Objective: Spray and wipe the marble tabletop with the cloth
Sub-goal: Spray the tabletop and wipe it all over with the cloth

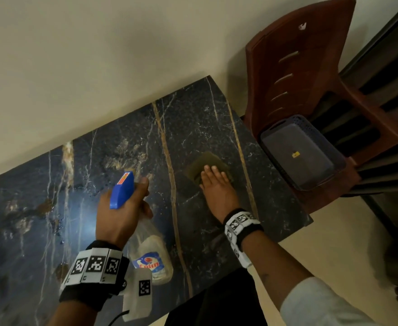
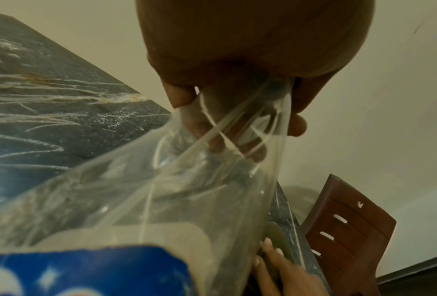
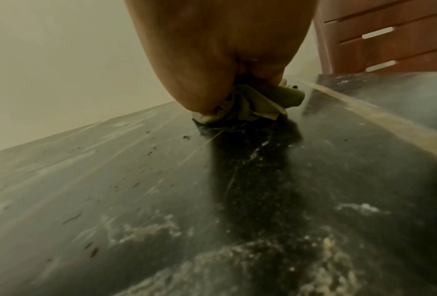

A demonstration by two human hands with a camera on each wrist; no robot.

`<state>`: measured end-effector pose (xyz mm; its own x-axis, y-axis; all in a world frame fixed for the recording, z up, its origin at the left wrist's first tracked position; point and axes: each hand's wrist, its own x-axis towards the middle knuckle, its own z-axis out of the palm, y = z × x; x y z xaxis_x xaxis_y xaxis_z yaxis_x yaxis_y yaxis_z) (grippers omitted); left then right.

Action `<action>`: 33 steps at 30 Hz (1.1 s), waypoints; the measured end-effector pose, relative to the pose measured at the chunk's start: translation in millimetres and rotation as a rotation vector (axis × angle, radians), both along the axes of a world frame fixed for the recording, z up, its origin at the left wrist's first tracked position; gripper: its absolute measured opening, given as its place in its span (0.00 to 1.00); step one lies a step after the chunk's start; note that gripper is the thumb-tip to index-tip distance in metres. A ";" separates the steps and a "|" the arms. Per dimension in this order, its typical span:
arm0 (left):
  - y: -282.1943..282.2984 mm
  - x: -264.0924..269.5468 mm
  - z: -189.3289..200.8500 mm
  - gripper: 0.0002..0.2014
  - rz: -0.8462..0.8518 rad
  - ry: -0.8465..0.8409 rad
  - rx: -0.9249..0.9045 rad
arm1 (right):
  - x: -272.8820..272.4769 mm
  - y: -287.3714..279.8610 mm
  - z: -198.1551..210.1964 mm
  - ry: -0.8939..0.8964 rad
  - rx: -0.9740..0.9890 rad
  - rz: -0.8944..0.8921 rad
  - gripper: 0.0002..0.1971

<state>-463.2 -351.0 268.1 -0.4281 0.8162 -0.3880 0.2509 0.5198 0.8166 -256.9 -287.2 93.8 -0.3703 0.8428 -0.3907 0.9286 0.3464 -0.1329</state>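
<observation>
2 hands engaged: left hand (image 1: 120, 215) grips clear blue-nozzled spray bottle (image 1: 146, 245) above dark veined marble surface (image 1: 40, 184); right hand (image 1: 216, 187) presses flat on olive cloth (image 1: 205, 162). Risk: cloth bunching leaves streaks.

We see dim, yellowish indoor light, a pale bluish glare on the counter (image 1: 82, 222) beside the left hand (image 1: 120, 212), motion blur smearing the right-wrist view, soft focus on the nearby bottle (image 2: 141, 210), and wide-angle bending at the edges.
</observation>
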 end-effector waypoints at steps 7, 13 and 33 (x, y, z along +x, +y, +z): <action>-11.7 -0.9 -7.3 0.24 -0.010 -0.023 -0.022 | -22.4 -39.8 11.9 0.014 -0.044 -0.055 0.28; -25.7 6.0 -13.2 0.21 -0.041 -0.044 -0.034 | 15.1 -33.1 2.6 0.002 0.014 -0.205 0.27; -57.9 40.4 -13.4 0.19 -0.074 0.003 -0.021 | 29.6 -91.9 2.5 -0.005 -0.059 0.050 0.28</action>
